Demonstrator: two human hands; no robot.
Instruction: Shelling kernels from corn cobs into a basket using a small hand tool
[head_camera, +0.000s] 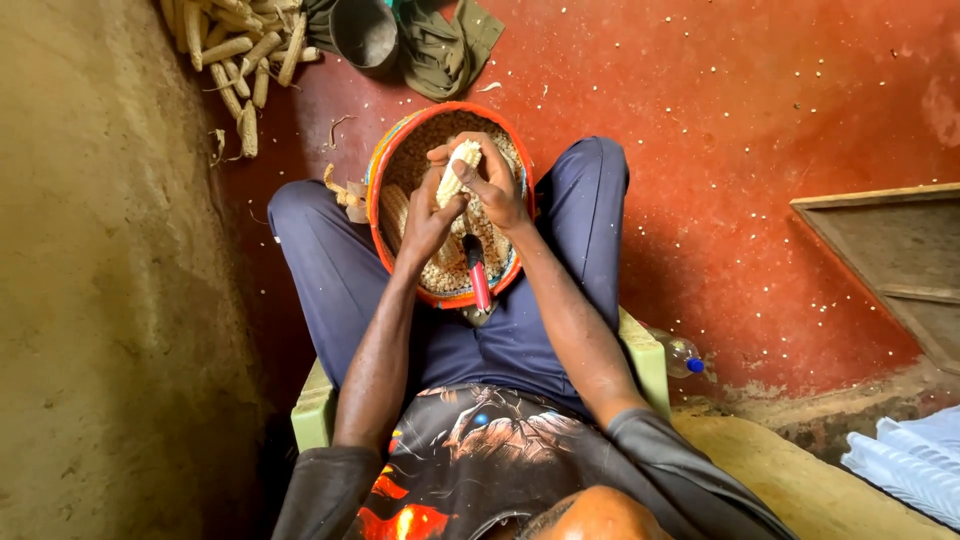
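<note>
Both my hands hold one pale corn cob (459, 165) upright over an orange-rimmed woven basket (374, 195) that rests between my knees. My left hand (428, 222) wraps the cob's lower part. My right hand (492, 185) grips its upper part, thumb pressed on the kernels. The basket holds loose kernels (445, 275) and other cobs (395, 207). A red-handled tool (479, 282) lies at the basket's near rim.
A pile of stripped cobs (232, 45) lies at the back left by the wall. A dark metal pot (364, 32) and olive cloth (445, 45) lie beyond the basket. Kernels dot the red floor (740, 130). A plastic bottle (685, 355) lies right of my green seat (312, 405). A wooden frame (890, 250) stands at right.
</note>
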